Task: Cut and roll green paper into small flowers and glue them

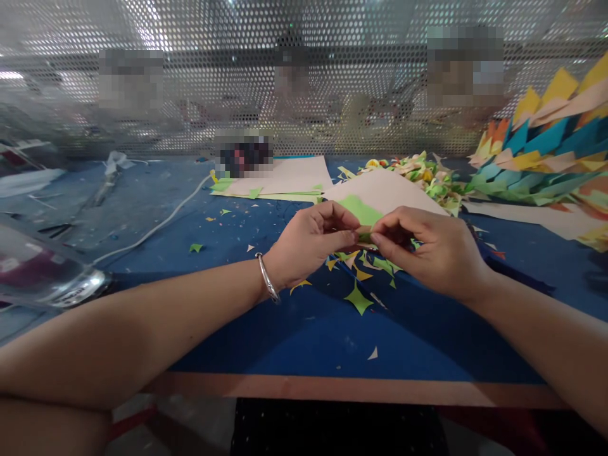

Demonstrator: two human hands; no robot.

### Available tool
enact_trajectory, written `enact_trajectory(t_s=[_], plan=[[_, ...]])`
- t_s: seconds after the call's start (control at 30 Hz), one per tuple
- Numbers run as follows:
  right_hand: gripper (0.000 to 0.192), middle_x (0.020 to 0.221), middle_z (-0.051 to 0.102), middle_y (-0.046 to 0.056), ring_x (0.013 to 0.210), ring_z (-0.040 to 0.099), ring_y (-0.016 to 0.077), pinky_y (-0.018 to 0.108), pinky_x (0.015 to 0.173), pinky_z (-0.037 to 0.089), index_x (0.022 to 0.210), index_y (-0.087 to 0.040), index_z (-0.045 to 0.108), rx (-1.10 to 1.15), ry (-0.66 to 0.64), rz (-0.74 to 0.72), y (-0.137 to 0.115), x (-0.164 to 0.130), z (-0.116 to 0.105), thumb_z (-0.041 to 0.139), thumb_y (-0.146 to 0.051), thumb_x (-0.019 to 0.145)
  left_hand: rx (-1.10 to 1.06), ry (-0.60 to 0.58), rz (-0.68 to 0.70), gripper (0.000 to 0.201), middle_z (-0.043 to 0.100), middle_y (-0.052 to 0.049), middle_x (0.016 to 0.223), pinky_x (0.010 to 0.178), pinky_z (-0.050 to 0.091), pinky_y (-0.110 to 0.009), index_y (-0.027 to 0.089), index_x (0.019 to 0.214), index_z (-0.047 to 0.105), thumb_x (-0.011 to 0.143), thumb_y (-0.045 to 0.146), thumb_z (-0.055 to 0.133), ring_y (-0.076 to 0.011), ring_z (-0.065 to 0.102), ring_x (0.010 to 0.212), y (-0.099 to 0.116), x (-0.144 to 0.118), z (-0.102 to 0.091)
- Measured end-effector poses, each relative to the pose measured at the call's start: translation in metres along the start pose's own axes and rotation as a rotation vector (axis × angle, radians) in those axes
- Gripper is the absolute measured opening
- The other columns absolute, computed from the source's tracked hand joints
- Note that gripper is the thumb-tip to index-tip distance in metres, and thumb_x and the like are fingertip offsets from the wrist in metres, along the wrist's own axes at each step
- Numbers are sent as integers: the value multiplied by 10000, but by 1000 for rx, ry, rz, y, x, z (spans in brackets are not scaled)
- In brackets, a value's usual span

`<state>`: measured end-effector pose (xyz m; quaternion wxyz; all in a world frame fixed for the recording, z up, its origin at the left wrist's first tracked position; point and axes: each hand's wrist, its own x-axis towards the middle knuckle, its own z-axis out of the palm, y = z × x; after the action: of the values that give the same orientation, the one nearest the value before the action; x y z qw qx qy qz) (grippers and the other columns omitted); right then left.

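Between my two hands a small green piece of paper [365, 233] is pinched at both ends. My left hand [316, 237], with a silver bangle [268, 278] on the wrist, grips its left end between thumb and fingertips. The right end sits in the thumb and fingers of my right hand [425, 247]. Behind the hands lies a pale sheet [394, 190] with a green paper shape [356, 208] on it. Below them are paper scraps, among them a green four-pointed piece [358, 298], and a thin pen-like tool [368, 290].
Stacked pale sheets [289, 177] stand behind left, beside a heap of cut paper bits [434, 177]. A folded-paper model [546, 142] rises at right. A white cable [156, 228] and a clear container [47, 272] lie left. A perforated metal screen [342, 69] bounds the blue table [266, 345].
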<state>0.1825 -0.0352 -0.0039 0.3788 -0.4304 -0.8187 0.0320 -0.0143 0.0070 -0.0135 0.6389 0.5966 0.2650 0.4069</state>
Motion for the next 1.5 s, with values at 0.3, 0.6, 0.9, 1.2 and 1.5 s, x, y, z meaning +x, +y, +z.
enact_trajectory(t_s=[0.3, 0.6, 0.9, 1.2, 1.5], plan=[[101, 674, 629, 3, 546, 553, 115, 249, 525, 440, 868, -188, 658, 31, -5, 15, 0, -1, 3, 602, -250, 925, 98, 48, 104, 153, 652, 0, 803, 782, 574, -281, 155, 847, 575, 759, 57, 654, -110, 660, 742, -2, 1, 2], [109, 702, 664, 8, 554, 572, 114, 244, 529, 458, 935, -187, 691, 46, 1, 32, -2, -2, 6, 613, -263, 926, 146, 50, 115, 235, 650, 13, 799, 748, 584, -266, 186, 910, 519, 737, 69, 626, -108, 668, 735, -5, 2, 2], [148, 622, 613, -15, 491, 560, 114, 248, 482, 435, 880, -210, 659, 146, -17, 153, -5, -1, 4, 603, -330, 946, 157, 68, 204, 245, 638, 24, 817, 782, 578, -280, 215, 917, 459, 779, 81, 610, -115, 687, 769, -3, 1, 2], [146, 660, 611, -21, 497, 559, 94, 230, 475, 423, 857, -205, 628, 197, 17, 189, -1, 0, 6, 655, -335, 919, 160, 55, 243, 227, 667, -1, 855, 789, 572, -273, 221, 943, 447, 845, 112, 621, -151, 719, 885, 2, -3, 6], [205, 610, 609, -24, 466, 551, 97, 225, 434, 409, 821, -210, 637, 225, 32, 239, -4, 0, 6, 693, -392, 895, 55, 58, 132, 262, 703, 14, 857, 734, 592, -260, 217, 935, 445, 821, 70, 631, -117, 708, 749, 4, -1, 7]])
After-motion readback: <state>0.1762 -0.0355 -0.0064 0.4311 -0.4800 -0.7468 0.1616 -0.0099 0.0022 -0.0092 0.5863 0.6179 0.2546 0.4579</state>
